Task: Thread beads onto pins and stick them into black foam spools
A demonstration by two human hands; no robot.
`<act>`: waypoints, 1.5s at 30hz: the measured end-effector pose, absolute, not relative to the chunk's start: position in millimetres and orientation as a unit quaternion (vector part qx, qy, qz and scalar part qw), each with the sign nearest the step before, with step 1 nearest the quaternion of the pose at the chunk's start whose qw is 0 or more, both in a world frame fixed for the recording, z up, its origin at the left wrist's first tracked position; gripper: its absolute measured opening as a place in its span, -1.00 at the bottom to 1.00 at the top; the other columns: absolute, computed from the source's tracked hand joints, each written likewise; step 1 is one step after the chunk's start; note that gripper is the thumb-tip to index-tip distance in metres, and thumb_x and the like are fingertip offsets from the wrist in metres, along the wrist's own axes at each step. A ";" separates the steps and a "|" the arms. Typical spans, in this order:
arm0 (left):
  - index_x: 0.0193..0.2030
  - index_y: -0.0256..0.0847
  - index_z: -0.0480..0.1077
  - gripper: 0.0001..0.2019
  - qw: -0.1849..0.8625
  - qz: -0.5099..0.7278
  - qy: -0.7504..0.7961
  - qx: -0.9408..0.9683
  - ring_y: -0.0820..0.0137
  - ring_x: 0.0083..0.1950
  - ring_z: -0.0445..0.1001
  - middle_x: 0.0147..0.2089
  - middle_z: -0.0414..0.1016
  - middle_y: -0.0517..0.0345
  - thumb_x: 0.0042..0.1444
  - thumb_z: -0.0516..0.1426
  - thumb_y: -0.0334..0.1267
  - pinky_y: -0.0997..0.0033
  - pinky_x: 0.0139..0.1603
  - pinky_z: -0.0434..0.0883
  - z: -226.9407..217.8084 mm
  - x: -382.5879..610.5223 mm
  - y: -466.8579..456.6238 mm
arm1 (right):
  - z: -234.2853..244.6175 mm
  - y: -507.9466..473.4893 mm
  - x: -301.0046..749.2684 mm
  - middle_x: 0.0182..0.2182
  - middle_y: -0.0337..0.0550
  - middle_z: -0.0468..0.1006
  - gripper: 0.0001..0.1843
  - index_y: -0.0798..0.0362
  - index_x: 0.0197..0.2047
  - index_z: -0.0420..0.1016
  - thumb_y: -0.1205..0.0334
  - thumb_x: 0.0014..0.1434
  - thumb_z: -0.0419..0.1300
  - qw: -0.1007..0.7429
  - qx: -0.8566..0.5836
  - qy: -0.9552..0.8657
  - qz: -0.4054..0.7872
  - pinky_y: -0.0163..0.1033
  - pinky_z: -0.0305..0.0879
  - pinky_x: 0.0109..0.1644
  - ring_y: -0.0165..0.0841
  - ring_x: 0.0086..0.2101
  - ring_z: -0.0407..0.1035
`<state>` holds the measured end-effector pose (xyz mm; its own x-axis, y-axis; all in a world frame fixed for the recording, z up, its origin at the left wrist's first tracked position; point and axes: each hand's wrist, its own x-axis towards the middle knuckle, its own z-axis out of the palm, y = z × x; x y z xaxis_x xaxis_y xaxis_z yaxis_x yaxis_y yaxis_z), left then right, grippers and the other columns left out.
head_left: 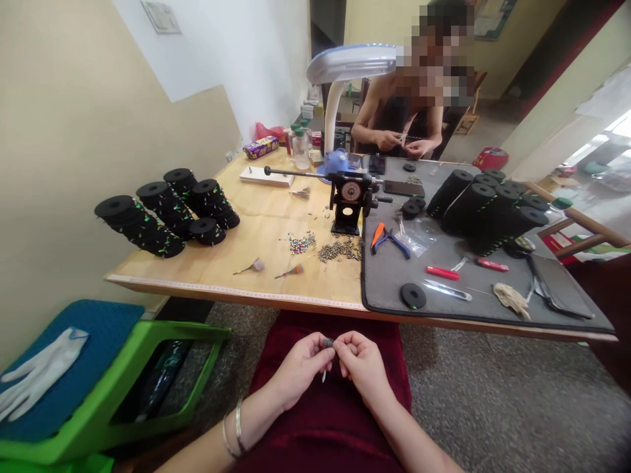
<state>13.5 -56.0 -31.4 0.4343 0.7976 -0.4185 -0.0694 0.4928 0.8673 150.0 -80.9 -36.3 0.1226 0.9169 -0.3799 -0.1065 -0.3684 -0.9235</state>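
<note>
My left hand (306,364) and my right hand (362,361) meet above my dark red lap, just off the table's front edge. Both are closed, fingertips pinched together at a small dark grey piece (328,342) whose kind I cannot make out. A thin whitish tip (324,376) sticks out below my left fingers. On the tabletop beyond lie small brush-like bundles (256,265), a pile of coloured beads (302,244) and a heap of small metal pieces (340,249).
A black hand-cranked winder (348,203) stands mid-table before a desk lamp (335,125). Stacked black foam spools (118,209) stand left, more spools (473,203) right. Pliers (389,242) and a cutter (447,290) lie on a grey mat (345,302). Another person (394,125) sits opposite.
</note>
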 end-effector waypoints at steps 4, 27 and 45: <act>-0.41 -0.26 0.30 -0.72 0.760 0.300 0.435 0.377 0.50 -0.46 0.29 -0.50 0.35 0.25 -0.04 0.27 -0.13 0.46 -0.39 0.23 -32.1 13.5 -56.1 | -36.4 -81.9 149.0 -0.82 -0.43 0.26 -0.67 0.09 -0.50 0.35 -0.02 -0.03 0.25 0.454 -0.598 -0.330 0.572 -0.43 -0.09 -0.65 -0.57 -0.76 0.03; -0.40 -0.26 0.32 -0.72 0.792 0.344 0.438 0.249 0.54 -0.46 0.30 -0.48 0.34 0.27 -0.12 0.33 -0.20 0.53 -0.43 0.23 -34.5 16.4 -53.5 | -38.6 -86.2 145.9 -0.81 -0.45 0.23 -0.68 0.05 -0.50 0.29 -0.01 0.01 0.21 0.434 -0.587 -0.357 0.583 -0.43 -0.13 -0.66 -0.57 -0.76 -0.01; -0.42 -0.25 0.33 -0.76 0.749 0.294 0.433 0.407 0.52 -0.49 0.21 -0.51 0.28 0.29 -0.02 0.25 -0.14 0.50 -0.44 0.17 -40.2 7.8 -53.1 | -33.9 -88.6 153.9 -0.84 -0.49 0.22 -0.64 0.07 -0.51 0.30 -0.05 0.00 0.24 0.357 -0.546 -0.337 0.679 -0.44 -0.22 -0.70 -0.62 -0.80 -0.10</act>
